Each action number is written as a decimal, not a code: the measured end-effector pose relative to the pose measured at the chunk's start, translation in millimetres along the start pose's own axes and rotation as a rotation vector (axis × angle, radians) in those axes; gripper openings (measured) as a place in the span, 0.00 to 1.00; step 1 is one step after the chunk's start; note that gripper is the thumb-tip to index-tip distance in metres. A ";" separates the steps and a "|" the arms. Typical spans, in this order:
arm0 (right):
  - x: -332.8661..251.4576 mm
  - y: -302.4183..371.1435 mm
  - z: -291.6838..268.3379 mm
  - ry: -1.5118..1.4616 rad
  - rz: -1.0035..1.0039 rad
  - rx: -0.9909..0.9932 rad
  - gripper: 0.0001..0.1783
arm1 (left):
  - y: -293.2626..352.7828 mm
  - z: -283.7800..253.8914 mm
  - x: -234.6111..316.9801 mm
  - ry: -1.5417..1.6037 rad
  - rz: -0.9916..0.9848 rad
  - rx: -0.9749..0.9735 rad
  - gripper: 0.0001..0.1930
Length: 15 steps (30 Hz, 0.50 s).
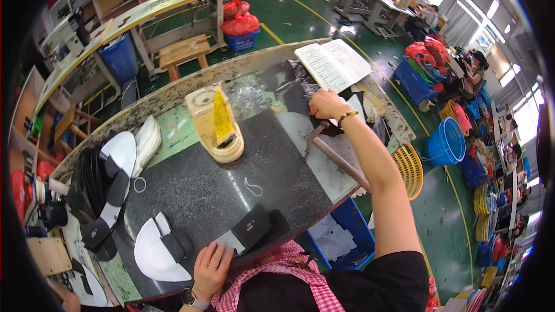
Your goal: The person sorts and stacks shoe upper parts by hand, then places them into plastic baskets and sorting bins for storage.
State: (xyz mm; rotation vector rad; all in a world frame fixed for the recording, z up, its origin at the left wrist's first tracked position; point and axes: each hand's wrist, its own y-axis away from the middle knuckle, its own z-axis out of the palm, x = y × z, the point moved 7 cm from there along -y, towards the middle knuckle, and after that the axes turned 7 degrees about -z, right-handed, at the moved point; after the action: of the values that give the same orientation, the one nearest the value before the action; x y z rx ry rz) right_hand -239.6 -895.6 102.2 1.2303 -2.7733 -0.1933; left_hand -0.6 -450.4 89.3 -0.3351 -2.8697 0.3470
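Note:
My left hand (211, 268) lies at the near edge of the dark stone slab (214, 185), fingers stretched out. Its fingertips touch the pale end of a black-and-white strip (251, 229). My right arm reaches to the far right, where my right hand (329, 105) is closed over dark sheet pieces (299, 101); what its fingers hold is hidden. Just below that hand lies a hammer (341, 163) with a wooden handle. Left of my left hand is a white curved panel (153, 251) with a black piece on it. A thin white loop (252, 186) rests on the slab.
A cream holder (202, 115) with a yellow tag stands on the slab's far side. An open notebook (333, 65) lies at the far right corner. Black bands and white panels (120, 150) pile up at left. A blue bin (341, 237) and yellow basket (409, 170) stand beside the bench.

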 end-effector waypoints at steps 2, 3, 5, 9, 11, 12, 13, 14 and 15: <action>18.2 -1.3 10.5 0.106 0.006 -0.045 0.07 | -6.9 -3.9 1.5 0.072 -0.037 -0.003 0.17; -14.1 3.3 -19.1 0.224 0.096 -0.051 0.06 | -3.2 -7.9 -3.4 0.141 -0.098 -0.004 0.18; -65.7 42.7 -86.5 0.081 0.182 0.145 0.10 | -6.5 -19.5 -17.1 0.321 -0.194 0.035 0.22; -202.2 121.6 -157.5 -0.564 -0.044 0.700 0.13 | -18.6 -50.3 -59.2 0.751 -0.571 0.108 0.30; -269.0 132.3 -132.4 -0.877 -0.152 0.457 0.13 | -30.3 -58.1 -58.9 1.259 -0.638 0.176 0.27; -297.5 129.8 -112.5 -0.973 -0.248 0.359 0.13 | -32.1 -59.1 -56.5 1.492 -0.670 0.257 0.22; -311.5 127.8 -89.9 -1.146 -0.144 0.249 0.12 | -29.3 -58.9 -58.1 1.498 -0.674 0.247 0.22; -322.1 125.3 -64.9 -1.314 -0.042 0.132 0.11 | -20.2 -45.8 -59.2 1.383 -0.773 0.049 0.17; -325.0 124.0 -51.8 -1.312 -0.035 0.123 0.11 | -11.5 -31.1 -59.8 1.259 -0.860 -0.147 0.11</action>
State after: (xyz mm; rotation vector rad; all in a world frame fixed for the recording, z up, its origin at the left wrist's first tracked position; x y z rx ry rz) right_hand -105.5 -575.5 159.3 1.5186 -3.8032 -1.2468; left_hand 61.8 -469.9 109.8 0.5024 -1.5546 -0.2022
